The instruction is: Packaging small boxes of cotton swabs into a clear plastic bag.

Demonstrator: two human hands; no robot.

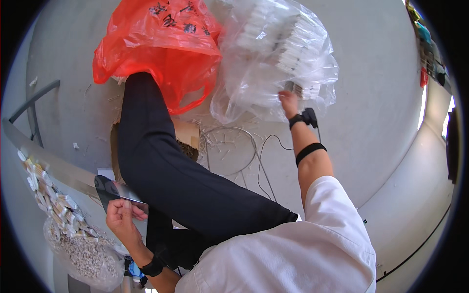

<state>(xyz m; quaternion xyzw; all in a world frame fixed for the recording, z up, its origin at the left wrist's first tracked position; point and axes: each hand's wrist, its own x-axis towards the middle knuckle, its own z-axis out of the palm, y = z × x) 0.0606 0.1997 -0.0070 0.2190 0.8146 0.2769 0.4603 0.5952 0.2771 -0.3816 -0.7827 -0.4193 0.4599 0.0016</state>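
My left hand (126, 217), fingers curled, grips a thin, glossy, see-through plastic sheet (117, 190) beside my dark-trousered leg. Pale round marks show on the sheet's far end; its exact kind is unclear. Farther off on the right, my right hand (289, 102) reaches to the near side of a large clear plastic bag (273, 58). Rows of white, slim packs (295, 49) are stacked inside that bag. A small grey and white pack (298, 89) lies right by the fingertips. The fingers are small and blurred, so whether they grasp anything does not show.
A red plastic bag (156, 44) lies past my knee, left of the clear bag. Beneath my leg sits a cardboard box (188, 133), near a round metal frame (229, 129) and scattered thin sticks. At left, piled packs (56, 205) stand above a bag of small white-tipped sticks (88, 259).
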